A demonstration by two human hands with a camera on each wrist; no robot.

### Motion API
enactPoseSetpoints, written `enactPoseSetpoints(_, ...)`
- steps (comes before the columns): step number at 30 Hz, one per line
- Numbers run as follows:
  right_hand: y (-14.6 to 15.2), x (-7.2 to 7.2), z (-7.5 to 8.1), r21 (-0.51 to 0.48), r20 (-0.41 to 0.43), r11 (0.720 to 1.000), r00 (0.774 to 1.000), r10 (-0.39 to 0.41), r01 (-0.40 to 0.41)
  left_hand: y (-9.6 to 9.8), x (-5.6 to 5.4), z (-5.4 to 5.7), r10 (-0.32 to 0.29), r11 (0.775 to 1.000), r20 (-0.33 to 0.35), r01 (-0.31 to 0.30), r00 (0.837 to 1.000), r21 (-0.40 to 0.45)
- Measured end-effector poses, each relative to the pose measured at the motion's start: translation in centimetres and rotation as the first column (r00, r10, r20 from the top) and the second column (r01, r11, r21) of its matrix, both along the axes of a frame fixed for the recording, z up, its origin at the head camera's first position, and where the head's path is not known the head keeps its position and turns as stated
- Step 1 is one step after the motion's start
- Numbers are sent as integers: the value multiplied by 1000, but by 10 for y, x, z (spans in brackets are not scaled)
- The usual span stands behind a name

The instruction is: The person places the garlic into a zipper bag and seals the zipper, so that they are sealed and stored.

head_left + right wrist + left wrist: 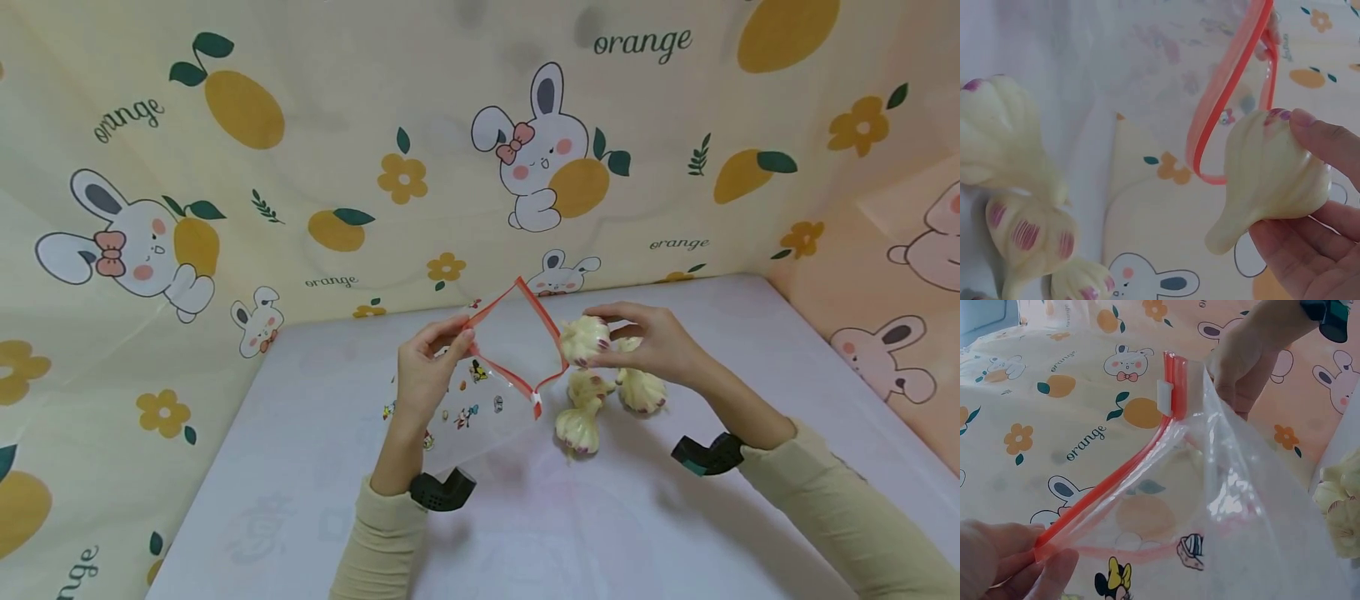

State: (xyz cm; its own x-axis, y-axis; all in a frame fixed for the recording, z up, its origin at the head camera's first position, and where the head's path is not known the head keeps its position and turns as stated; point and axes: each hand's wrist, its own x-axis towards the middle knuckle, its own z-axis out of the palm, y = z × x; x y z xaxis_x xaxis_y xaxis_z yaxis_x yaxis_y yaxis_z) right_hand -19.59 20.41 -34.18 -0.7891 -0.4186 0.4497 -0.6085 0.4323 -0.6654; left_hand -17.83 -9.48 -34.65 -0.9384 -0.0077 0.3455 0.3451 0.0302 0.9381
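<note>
My left hand (pixel 430 362) pinches the red-edged rim of a clear zip bag (pixel 480 408) printed with small cartoon figures. The bag's mouth gapes wide, and a white slider (pixel 1164 398) sits on the red zip strip. In my right hand (pixel 654 340) is a garlic bulb (pixel 584 340), gripped between thumb and fingers, right beside the bag's opening. The right wrist view shows that bulb (pixel 1275 169) with its stem pointing down and left, purple marks near the thumb. Several more garlic bulbs (pixel 577 430) lie on the table below the right hand.
A white-covered table (pixel 300 500) carries everything. Behind it and to the right hangs a cream cloth (pixel 420 83) printed with rabbits and oranges. Each wrist wears a black camera mount (pixel 444 490).
</note>
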Motion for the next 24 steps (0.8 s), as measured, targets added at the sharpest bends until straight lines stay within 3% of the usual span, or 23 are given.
enactPoseSetpoints(15, -21, -9, 3, 8, 53, 1000, 999, 1, -2, 0, 0, -2, 3, 1000, -10, -3, 1000, -14)
enactPoseSetpoints(24, -36, -10, 4, -4, 151, 1000, 988, 30, -29, 1, 0, -1, 0, 1000, -8, 0, 1000, -6)
